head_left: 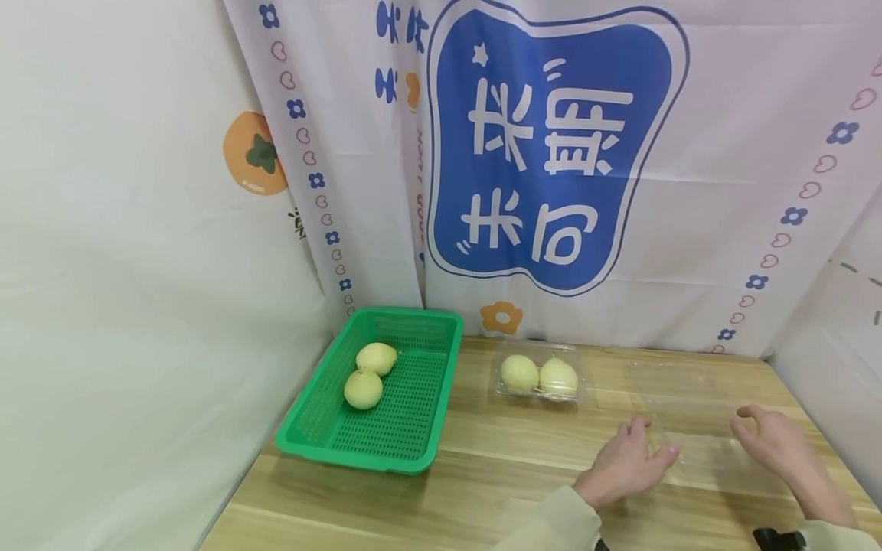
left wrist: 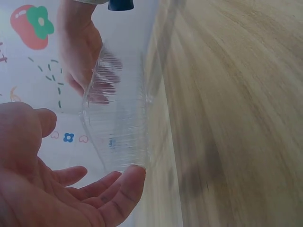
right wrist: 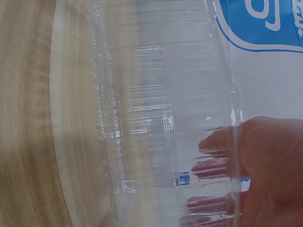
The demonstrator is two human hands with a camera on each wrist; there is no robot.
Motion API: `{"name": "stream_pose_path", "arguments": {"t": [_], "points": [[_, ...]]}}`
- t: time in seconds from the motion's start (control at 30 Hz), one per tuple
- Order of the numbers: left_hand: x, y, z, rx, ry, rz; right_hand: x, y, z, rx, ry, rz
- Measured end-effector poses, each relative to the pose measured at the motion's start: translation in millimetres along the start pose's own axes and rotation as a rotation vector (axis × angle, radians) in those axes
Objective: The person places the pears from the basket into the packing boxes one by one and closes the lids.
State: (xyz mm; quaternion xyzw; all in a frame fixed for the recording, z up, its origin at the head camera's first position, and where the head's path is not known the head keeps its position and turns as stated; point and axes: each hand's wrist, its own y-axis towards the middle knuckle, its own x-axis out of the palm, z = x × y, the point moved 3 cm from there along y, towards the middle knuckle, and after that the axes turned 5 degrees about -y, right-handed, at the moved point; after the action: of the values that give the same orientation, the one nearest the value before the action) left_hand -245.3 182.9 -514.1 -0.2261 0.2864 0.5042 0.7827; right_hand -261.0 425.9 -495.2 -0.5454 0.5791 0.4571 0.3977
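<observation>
An unfolded clear plastic clamshell box (head_left: pixel 710 451) lies on the table between my hands, its lid (head_left: pixel 678 383) laid back toward the curtain. My left hand (head_left: pixel 630 463) is at the box's left end. In the left wrist view, its loosely bent fingers (left wrist: pixel 125 189) reach the box's lower edge, thumb apart. My right hand (head_left: pixel 779 451) is by the right end of the box. The right wrist view shows its fingers (right wrist: pixel 213 165) through the transparent wall, spread and not curled round anything.
A green plastic basket (head_left: pixel 430 417) at the left holds two pale yellow pears (head_left: pixel 363 389). Near the back curtain, a closed clear box (head_left: pixel 503 386) contains two more pears (head_left: pixel 558 379). Cloth walls rise along the back and sides of the wooden table (head_left: pixel 482 490).
</observation>
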Motion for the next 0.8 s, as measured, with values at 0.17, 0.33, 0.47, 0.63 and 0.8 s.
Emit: {"name": "stream_pose_path", "arguments": {"t": [0.17, 0.33, 0.47, 0.63, 0.8], "points": [[1.6, 3.0, 0.6, 0.009, 0.005, -0.003, 1.5, -1.3, 2.4, 0.005, -0.003, -0.031], [1.4, 5.9, 2.3, -0.002, 0.045, -0.018, 1.7, -1.5, 4.0, 0.012, 0.006, -0.056], [0.0, 7.3, 1.7, -0.014, 0.047, -0.039, 1.6, -1.4, 1.3, 0.005, 0.005, -0.061], [1.3, 6.8, -3.2, -0.057, -0.043, -0.065, 0.5, -3.3, -4.7, -0.004, 0.009, -0.072], [3.6, 7.7, -8.7, -0.102, -0.114, -0.044, -0.2, -4.8, -8.8, -0.025, 0.029, -0.096]]}}
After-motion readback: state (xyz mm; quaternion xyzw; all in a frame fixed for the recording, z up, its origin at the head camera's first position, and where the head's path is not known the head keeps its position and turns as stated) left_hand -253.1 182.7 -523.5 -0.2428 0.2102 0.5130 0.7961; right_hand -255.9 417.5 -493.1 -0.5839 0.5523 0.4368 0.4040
